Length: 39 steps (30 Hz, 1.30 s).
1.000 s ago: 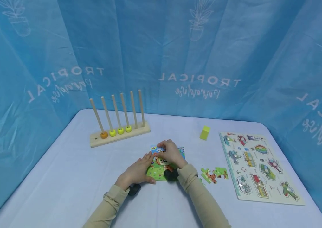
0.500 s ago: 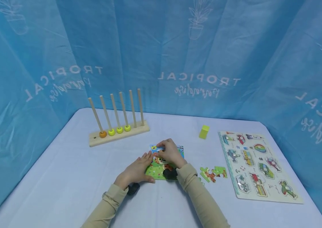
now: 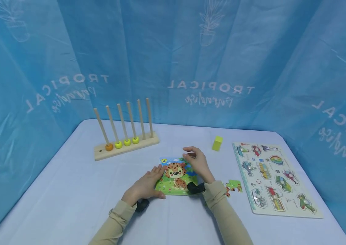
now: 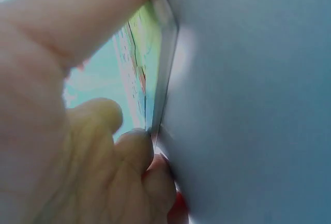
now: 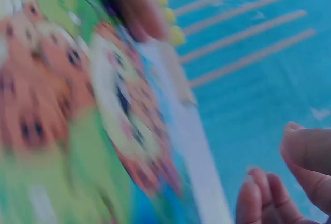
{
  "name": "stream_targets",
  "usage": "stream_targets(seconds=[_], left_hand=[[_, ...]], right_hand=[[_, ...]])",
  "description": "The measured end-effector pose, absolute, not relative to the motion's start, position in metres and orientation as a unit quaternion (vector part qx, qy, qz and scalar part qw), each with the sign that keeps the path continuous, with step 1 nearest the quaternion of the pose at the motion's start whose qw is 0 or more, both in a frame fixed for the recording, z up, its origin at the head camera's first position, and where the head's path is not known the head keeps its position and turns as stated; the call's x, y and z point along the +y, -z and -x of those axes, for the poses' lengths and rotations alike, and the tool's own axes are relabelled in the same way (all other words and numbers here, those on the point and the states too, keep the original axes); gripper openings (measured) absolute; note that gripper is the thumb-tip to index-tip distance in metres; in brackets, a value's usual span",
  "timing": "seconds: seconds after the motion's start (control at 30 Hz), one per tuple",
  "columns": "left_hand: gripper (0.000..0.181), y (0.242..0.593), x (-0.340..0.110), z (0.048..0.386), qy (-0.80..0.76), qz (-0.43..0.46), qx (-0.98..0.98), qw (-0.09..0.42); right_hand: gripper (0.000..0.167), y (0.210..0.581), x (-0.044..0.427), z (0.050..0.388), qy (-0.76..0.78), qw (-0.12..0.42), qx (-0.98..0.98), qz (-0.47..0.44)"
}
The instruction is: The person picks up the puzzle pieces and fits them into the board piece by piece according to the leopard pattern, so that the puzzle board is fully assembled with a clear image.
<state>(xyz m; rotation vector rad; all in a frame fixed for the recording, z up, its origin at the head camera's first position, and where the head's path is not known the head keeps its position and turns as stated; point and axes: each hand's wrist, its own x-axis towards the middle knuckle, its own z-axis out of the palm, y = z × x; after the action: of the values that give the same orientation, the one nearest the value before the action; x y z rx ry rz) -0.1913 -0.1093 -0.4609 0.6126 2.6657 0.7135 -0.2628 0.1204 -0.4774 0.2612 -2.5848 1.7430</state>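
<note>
Fingers of my right hand (image 3: 200,165) are hanging parted, holding nothing visible; loose puzzle pieces (image 3: 235,184) are lying at four o'clock, my left hand (image 3: 144,185) sitting farther off!

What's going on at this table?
A person is handling a flat picture puzzle of a spotted animal. The left hand rests at its left edge. The right hand is over its upper right corner, with nothing visible between thumb and fingers. Loose puzzle pieces lie to its right, partly hidden by a sleeve. A bead rack, a yellow block and a board of vehicle pictures are set farther out.
</note>
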Motion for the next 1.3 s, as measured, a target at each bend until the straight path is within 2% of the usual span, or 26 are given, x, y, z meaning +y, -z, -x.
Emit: stream_targets(seconds=[0.17, 0.3, 0.53, 0.63, 0.77, 0.87, 1.1, 1.3], left_hand=[[0.092, 0.460, -0.111, 0.192, -0.237, -0.232, 0.931, 0.152], [0.091, 0.457, -0.115, 0.192, -0.239, -0.220, 0.933, 0.152], [0.098, 0.457, -0.118, 0.193, -0.230, -0.214, 0.938, 0.147], [0.101, 0.457, -0.118, 0.194, -0.235, -0.216, 0.937, 0.143], [0.102, 0.455, -0.117, 0.197, -0.233, -0.211, 0.938, 0.146], [0.102, 0.454, -0.118, 0.198, -0.229, -0.212, 0.938, 0.149], [0.101, 0.456, -0.117, 0.197, -0.240, -0.211, 0.936, 0.149], [0.101, 0.463, -0.113, 0.196, -0.240, -0.223, 0.932, 0.156]], right_hand=[[0.031, 0.464, 0.158, 0.255, -0.550, 0.009, -0.834, -0.033], [0.032, 0.459, 0.182, 0.245, -0.532, -0.006, -0.847, -0.013], [0.029, 0.466, 0.225, 0.218, -0.457, -0.034, -0.885, -0.079], [0.038, 0.466, 0.248, 0.208, -0.425, -0.055, -0.895, -0.123], [0.062, 0.464, 0.270, 0.202, -0.389, -0.101, -0.894, -0.197], [0.067, 0.467, 0.272, 0.205, -0.373, -0.109, -0.895, -0.220], [0.050, 0.471, 0.246, 0.232, -0.363, -0.100, -0.909, -0.181], [0.049, 0.468, 0.236, 0.244, -0.360, -0.121, -0.917, -0.123]])
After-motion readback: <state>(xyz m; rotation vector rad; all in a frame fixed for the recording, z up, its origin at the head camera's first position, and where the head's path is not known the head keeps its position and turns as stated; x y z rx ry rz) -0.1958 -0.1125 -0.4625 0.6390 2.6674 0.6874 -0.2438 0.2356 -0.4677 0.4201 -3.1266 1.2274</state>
